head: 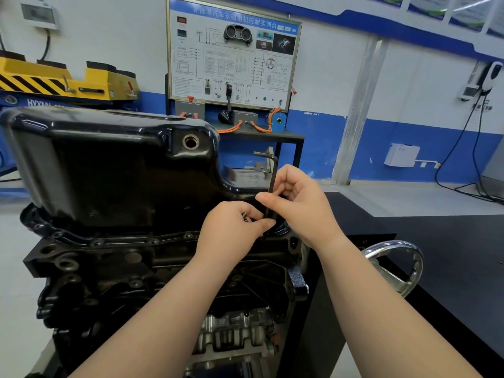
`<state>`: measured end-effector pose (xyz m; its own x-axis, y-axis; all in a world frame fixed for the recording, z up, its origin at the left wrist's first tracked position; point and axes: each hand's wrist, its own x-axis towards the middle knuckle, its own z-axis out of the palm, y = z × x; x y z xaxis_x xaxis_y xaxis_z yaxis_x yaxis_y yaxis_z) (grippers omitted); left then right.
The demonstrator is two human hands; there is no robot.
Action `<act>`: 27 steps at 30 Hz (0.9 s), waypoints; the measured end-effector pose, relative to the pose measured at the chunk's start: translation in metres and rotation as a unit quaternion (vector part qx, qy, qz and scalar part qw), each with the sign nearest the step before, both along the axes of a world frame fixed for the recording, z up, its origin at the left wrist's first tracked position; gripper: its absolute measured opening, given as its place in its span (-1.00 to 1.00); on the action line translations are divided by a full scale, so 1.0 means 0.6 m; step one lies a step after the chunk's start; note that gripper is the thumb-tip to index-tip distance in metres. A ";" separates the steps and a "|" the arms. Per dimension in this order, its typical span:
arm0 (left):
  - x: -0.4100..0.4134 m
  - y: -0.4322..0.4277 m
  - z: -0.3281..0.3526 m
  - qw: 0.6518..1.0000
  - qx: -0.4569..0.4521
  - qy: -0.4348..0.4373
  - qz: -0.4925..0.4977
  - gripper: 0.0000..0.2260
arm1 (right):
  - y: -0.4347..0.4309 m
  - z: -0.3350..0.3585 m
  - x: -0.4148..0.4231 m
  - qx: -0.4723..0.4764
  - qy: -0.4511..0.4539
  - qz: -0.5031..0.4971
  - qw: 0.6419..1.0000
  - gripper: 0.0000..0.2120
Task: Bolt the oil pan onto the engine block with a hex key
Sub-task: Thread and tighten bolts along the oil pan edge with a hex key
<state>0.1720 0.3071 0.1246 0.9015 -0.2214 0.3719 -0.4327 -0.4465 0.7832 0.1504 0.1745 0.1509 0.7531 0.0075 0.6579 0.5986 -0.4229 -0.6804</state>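
Observation:
A glossy black oil pan (109, 165) sits upside down on the dark engine block (114, 271). Several bolts line its flange (122, 241). A black L-shaped hex key (273, 173) stands upright at the pan's right corner, short arm on top pointing left. My right hand (300, 203) pinches the key's long shaft. My left hand (234, 230) pinches the key's lower end, with a small silvery bolt (244, 214) held in its fingers. The key's tip is hidden behind my fingers.
A chrome handwheel (395, 266) sticks out to the right of the block beside a black tabletop (450, 255). Behind stand a training board (231, 50) on a stand, a yellow lift (68, 80) and cables along the right wall.

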 end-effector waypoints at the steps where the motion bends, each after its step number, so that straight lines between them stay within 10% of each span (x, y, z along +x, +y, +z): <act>1: 0.001 0.000 -0.001 1.000 0.000 0.000 0.001 -0.85 | 0.000 -0.001 0.001 0.001 0.000 0.002 1.000 -0.74; 27: 0.000 -0.002 -0.004 0.999 0.026 -0.019 0.016 -0.81 | -0.009 0.001 -0.006 0.090 0.064 0.107 0.988 -0.80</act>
